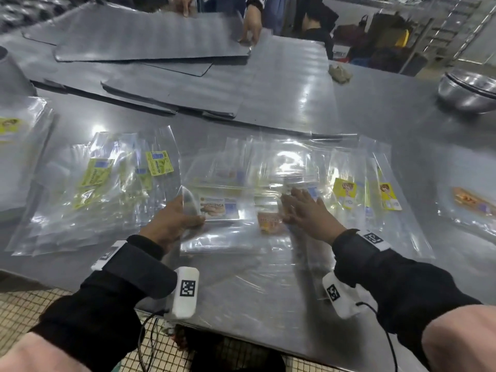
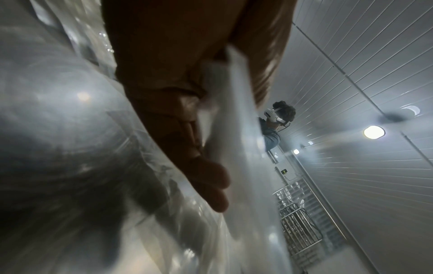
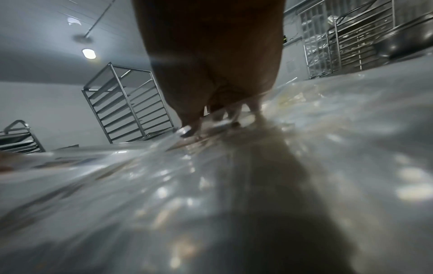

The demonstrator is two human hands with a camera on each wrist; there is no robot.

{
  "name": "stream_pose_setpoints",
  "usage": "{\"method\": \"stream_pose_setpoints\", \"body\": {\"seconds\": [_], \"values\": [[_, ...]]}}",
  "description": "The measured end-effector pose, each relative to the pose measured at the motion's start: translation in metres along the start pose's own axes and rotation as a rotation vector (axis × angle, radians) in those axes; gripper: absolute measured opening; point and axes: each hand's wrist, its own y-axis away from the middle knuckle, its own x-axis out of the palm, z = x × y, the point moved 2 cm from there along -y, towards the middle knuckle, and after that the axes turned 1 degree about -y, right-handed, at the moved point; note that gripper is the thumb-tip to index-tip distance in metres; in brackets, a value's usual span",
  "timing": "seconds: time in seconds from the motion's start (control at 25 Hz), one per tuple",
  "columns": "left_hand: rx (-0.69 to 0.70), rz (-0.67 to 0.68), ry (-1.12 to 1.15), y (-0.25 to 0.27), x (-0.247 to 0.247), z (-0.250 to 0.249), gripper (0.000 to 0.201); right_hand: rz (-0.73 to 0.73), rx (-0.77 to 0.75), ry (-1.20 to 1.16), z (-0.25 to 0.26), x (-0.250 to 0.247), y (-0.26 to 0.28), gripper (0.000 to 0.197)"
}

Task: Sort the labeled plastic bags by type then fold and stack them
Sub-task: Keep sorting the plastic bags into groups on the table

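Observation:
Clear plastic bags with printed labels lie in groups across the steel table (image 1: 349,103). In the middle sits a stack with an orange-and-white label (image 1: 218,208). My left hand (image 1: 174,218) grips that stack's left edge, thumb on top; in the left wrist view the bag edge (image 2: 232,115) runs between thumb and fingers (image 2: 211,185). My right hand (image 1: 303,208) lies flat with straight fingers on the stack's right side, beside a bag with an orange label (image 1: 269,221). The right wrist view shows the right hand (image 3: 211,83) pressed down on shiny plastic (image 3: 211,185).
Green-labelled bags (image 1: 107,178) lie to the left, yellow-labelled bags (image 1: 365,194) to the right, an orange-labelled bag (image 1: 469,202) at far right. Grey trays (image 1: 150,41) fill the far side, handled by another person's hand (image 1: 251,28). A steel bowl (image 1: 469,89) sits at back right.

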Motion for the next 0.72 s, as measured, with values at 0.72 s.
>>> {"method": "stream_pose_setpoints", "body": {"seconds": [0.72], "values": [[0.223,0.141,-0.065,0.004,0.013,-0.013,0.053,-0.267,0.182,-0.741,0.083,-0.018,0.030,0.055]]}}
